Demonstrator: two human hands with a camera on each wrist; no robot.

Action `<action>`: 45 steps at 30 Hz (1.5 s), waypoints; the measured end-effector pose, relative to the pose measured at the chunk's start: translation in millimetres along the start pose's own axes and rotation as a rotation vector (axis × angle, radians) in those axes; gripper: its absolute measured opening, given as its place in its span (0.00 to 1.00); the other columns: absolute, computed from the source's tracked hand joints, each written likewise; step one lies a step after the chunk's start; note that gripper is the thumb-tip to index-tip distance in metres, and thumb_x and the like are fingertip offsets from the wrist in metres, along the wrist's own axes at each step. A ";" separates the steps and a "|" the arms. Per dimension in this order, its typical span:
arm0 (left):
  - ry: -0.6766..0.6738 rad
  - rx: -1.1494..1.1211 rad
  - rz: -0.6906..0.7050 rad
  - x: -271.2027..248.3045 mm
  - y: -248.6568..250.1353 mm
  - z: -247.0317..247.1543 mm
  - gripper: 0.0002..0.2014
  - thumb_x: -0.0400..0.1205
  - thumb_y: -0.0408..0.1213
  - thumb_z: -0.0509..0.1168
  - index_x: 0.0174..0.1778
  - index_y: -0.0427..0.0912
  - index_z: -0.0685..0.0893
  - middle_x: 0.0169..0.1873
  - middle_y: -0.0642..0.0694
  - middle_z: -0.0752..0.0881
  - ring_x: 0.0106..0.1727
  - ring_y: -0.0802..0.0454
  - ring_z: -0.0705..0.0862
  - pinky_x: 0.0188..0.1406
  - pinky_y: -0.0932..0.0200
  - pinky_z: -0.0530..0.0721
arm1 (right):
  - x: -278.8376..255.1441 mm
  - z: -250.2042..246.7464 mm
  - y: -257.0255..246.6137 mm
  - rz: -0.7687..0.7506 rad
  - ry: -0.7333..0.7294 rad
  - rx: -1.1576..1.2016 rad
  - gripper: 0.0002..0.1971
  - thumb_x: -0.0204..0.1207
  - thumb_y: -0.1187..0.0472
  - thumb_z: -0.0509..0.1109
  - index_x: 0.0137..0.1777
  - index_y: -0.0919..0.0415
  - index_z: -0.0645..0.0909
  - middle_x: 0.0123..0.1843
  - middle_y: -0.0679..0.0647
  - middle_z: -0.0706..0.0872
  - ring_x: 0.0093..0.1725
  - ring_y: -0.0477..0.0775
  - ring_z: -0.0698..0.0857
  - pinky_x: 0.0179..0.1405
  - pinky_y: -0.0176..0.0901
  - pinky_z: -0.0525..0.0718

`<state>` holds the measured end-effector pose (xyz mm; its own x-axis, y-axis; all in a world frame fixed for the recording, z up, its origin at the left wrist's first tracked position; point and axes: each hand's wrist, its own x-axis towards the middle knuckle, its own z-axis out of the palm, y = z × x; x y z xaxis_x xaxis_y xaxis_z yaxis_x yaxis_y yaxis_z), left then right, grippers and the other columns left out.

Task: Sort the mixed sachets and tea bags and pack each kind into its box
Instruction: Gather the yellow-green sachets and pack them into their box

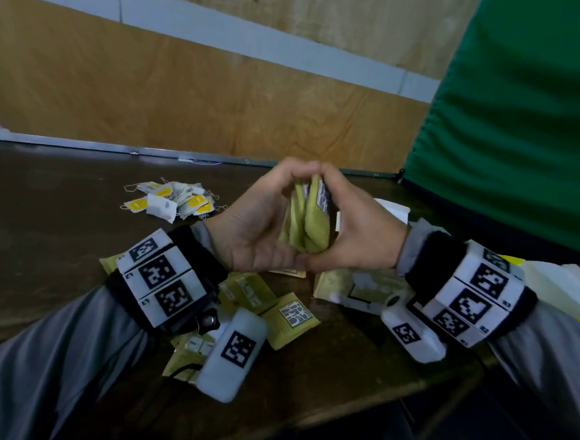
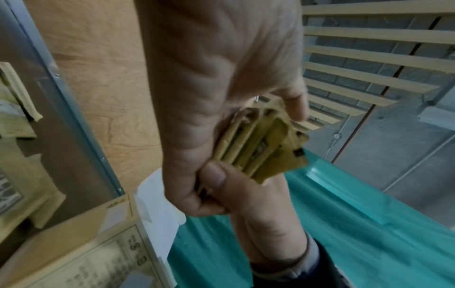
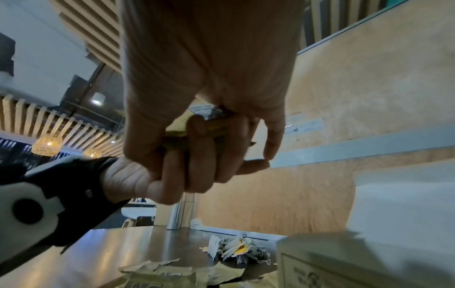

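Note:
Both hands hold one stack of yellow-green sachets (image 1: 307,220) upright above the table, squeezed between them. My left hand (image 1: 258,222) grips the stack's left side, fingers meeting the right hand's at the top. My right hand (image 1: 354,225) curls round its right side. The left wrist view shows the sachet stack (image 2: 265,148) edge-on, pinched by thumbs. In the right wrist view the fingers (image 3: 202,155) wrap the sachets (image 3: 211,126). Loose yellow-green sachets (image 1: 288,319) lie below the hands. A pile of white tea bags with yellow tags (image 1: 174,202) sits further back.
An open yellowish box (image 1: 358,289) lies under my right wrist, also seen as the box (image 2: 81,255) with white flaps. Another white and yellow box (image 1: 558,290) stands at the right edge. A green cloth (image 1: 515,118) hangs on the right, a wooden wall panel (image 1: 169,90) behind the dark table (image 1: 40,203).

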<state>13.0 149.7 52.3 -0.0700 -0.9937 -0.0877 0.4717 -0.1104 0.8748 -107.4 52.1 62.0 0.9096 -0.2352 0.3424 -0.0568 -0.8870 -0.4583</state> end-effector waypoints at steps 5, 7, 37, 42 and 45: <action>0.024 0.145 0.054 0.9 -8.0 4.1 0.07 0.68 0.41 0.70 0.37 0.43 0.88 0.34 0.46 0.88 0.35 0.54 0.87 0.37 0.61 0.86 | 0.4 -6.4 8.2 -0.067 -0.016 -0.070 0.48 0.52 0.50 0.84 0.72 0.51 0.63 0.66 0.51 0.77 0.68 0.53 0.76 0.65 0.56 0.77; 0.045 0.173 0.061 3.3 -10.5 4.5 0.10 0.68 0.43 0.71 0.42 0.43 0.87 0.36 0.47 0.89 0.37 0.55 0.88 0.41 0.59 0.84 | -0.8 -5.0 11.5 -0.071 -0.023 -0.129 0.50 0.53 0.52 0.85 0.75 0.54 0.64 0.69 0.48 0.75 0.70 0.49 0.72 0.69 0.50 0.75; 0.360 1.453 0.303 18.7 -36.1 26.3 0.59 0.60 0.41 0.82 0.81 0.42 0.49 0.67 0.40 0.66 0.68 0.45 0.73 0.56 0.68 0.70 | -45.9 -26.8 -18.9 0.580 -0.068 0.490 0.04 0.78 0.61 0.68 0.50 0.58 0.77 0.47 0.63 0.87 0.38 0.57 0.88 0.32 0.46 0.88; 0.269 1.496 0.220 48.7 -24.9 44.8 0.68 0.62 0.41 0.83 0.82 0.44 0.34 0.77 0.33 0.53 0.77 0.39 0.64 0.66 0.65 0.68 | -48.5 -39.0 8.2 0.757 0.246 0.699 0.13 0.76 0.66 0.71 0.59 0.61 0.75 0.49 0.60 0.86 0.38 0.56 0.89 0.27 0.49 0.89; 0.277 1.474 0.154 62.9 -13.1 47.1 0.71 0.61 0.46 0.84 0.81 0.43 0.31 0.81 0.33 0.44 0.82 0.35 0.53 0.78 0.48 0.65 | -54.0 -50.4 27.5 0.769 0.386 0.606 0.14 0.76 0.65 0.72 0.59 0.60 0.75 0.52 0.59 0.85 0.41 0.56 0.88 0.27 0.48 0.89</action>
<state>-39.0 89.6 57.7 0.1393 -0.9842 0.1092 -0.8328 -0.0568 0.5506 -178.9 20.3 72.2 0.5170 -0.8556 -0.0255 -0.2509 -0.1229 -0.9602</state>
